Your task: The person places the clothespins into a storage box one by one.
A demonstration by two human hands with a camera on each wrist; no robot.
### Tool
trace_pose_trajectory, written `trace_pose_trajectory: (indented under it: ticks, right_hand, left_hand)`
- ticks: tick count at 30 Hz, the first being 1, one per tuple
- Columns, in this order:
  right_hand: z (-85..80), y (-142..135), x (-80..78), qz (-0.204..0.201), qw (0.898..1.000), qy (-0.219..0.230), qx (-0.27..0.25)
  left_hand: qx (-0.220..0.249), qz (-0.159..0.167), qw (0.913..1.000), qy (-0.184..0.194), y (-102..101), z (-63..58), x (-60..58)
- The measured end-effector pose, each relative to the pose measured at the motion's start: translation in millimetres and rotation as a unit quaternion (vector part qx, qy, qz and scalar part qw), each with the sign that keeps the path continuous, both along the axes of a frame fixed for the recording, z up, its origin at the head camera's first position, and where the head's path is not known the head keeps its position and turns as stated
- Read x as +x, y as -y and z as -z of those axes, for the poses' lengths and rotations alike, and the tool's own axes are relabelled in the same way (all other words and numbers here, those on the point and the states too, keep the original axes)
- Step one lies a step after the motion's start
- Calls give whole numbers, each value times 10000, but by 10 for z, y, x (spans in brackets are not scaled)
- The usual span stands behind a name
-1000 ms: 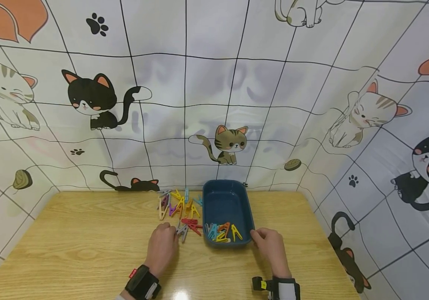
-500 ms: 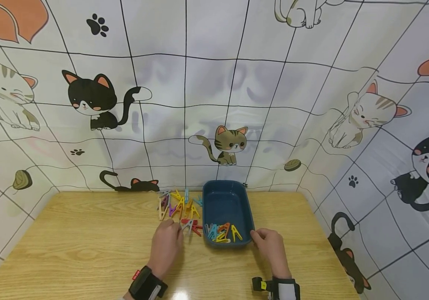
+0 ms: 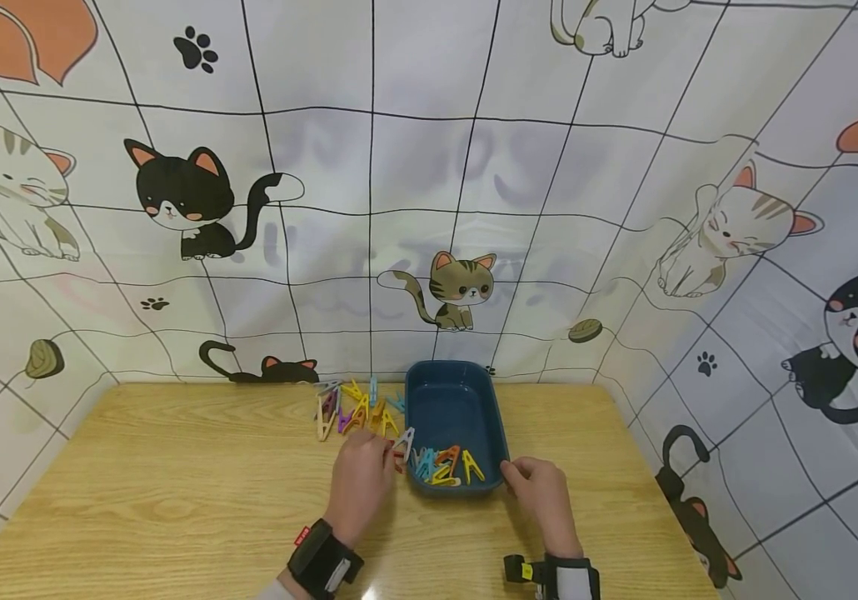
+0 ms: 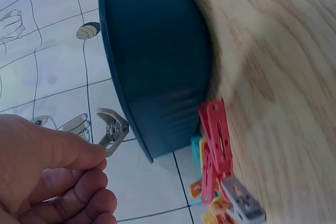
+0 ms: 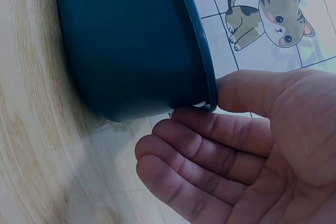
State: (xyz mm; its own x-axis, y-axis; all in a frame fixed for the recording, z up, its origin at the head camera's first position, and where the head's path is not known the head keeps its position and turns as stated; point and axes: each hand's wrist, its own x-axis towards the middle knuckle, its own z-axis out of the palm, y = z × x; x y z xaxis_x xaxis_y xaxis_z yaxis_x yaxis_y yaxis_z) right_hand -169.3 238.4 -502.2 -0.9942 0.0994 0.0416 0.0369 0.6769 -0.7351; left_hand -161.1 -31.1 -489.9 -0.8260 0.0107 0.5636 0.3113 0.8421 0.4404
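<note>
My left hand (image 3: pixel 361 482) pinches a grey clothespin (image 4: pixel 115 128) between thumb and forefinger, at the left rim of a dark blue plastic bin (image 3: pixel 453 408). In the left wrist view the clothespin hangs just outside the bin wall. My right hand (image 3: pixel 546 493) grips the bin's near right rim, its thumb over the edge and fingers below, as the right wrist view shows. Several clothespins (image 3: pixel 446 467), blue, orange and yellow among them, lie in the near end of the bin. Red clothespins (image 4: pixel 216 135) lie on the table beside the bin, partly hidden by my left hand in the head view.
A loose pile of clothespins (image 3: pixel 357 408) in mixed colours lies left of the bin on the wooden table (image 3: pixel 197 492). Another grey clothespin (image 4: pixel 242 200) lies by the red ones. A cat-printed sheet (image 3: pixel 324 275) stands behind the table.
My left hand has lifted the grey clothespin from beside the red ones and moved it right and away from me to the bin's rim. The right hand and bin have stayed put.
</note>
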Motion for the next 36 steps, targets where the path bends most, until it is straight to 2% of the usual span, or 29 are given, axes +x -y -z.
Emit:
trace_pose_trajectory:
  ticks: [17, 27, 36]
  right_hand:
    - [11, -2, -8, 44, 9999, 56, -126]
    - [35, -5, -15, 17, 9999, 34, -98]
    - [11, -9, -3, -18, 9999, 12, -146]
  left_hand:
    - [-239, 226, 9994, -86, -265, 124, -61]
    - [-246, 243, 9994, -98, -326, 162, -100]
    - [-108, 252, 9996, 22, -272, 127, -60]
